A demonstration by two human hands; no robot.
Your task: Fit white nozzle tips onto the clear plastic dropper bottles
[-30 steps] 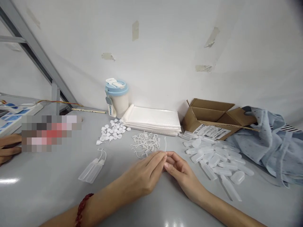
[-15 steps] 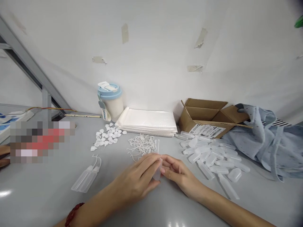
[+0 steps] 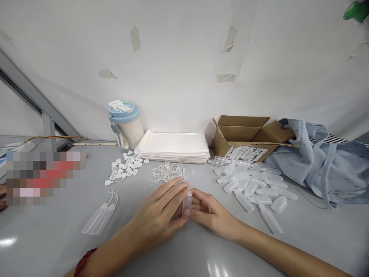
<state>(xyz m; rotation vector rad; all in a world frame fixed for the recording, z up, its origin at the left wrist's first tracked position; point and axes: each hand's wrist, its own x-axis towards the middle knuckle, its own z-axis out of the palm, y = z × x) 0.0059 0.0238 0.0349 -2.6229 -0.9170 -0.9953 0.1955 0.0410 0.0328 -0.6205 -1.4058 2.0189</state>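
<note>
The bottle [image 3: 187,204] is pinched upright, tip uppermost, by the right hand [image 3: 211,212]; the left hand's [image 3: 160,212] grip cannot be told; heaped bottles [image 3: 250,189] lie apart.

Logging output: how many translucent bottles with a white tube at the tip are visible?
3: one bottle and another bottle, lying side by side at left; a third bottle, between left hand and right hand. The right-hand pile may hide more.

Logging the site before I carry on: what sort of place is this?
Probably a bench for small hand assembly: plastic bottles and thin white pieces lie in separate piles on a grey table, with an open cardboard box behind the bottles.
</note>
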